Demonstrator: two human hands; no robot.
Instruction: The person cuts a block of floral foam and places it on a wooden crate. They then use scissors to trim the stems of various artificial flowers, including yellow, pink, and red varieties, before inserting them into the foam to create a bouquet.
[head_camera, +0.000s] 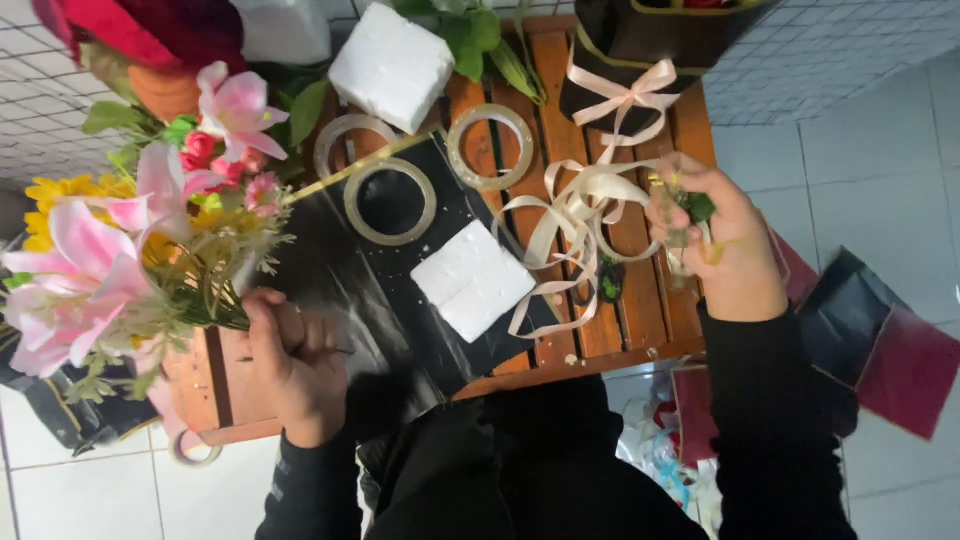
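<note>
My left hand (292, 365) grips the stems of a bouquet (140, 240) of pink lilies, yellow blooms and small pink buds, held out to the left over the table's edge. My right hand (722, 245) is closed on small green leafy bits and the end of a cream ribbon (570, 225), whose loops lie tangled over the wooden slat table (640, 300). A white foam block (472, 280) rests on a black sheet (380, 290) between my hands.
Clear tape rolls (390, 200) (490, 147) (350, 140) lie on the table, another foam block (390, 65) behind them. A dark box tied with a ribbon bow (640, 60) stands at the back right. Red and black papers (880, 350) lie on the tiled floor.
</note>
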